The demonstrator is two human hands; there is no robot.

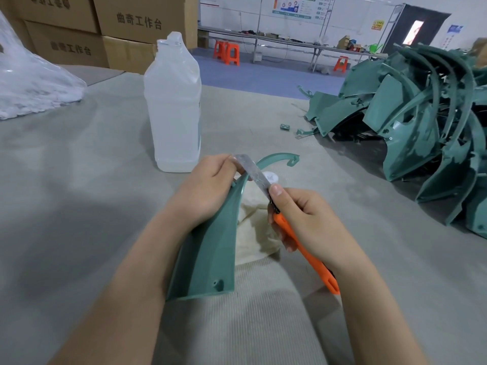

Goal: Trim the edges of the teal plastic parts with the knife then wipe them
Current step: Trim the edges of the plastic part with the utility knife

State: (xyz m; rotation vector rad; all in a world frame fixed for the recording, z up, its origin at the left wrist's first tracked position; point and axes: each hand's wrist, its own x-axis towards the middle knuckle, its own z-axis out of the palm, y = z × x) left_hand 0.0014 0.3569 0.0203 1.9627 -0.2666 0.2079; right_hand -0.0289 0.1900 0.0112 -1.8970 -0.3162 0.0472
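Leftmost, a clear bag lies on the grey table, with cardboard boxes stacked behind it. A translucent bottle stands mid-table. Beyond it, 3 orange stools sit by long benches on a blue floor. The left hand grips the part, a curved teal channel narrowing to a hooked tip, held above a cream cloth. The right hand curls round the orange knife, its thumb on the blade, which lies across the part's edge. A pile of teal parts sits far right.
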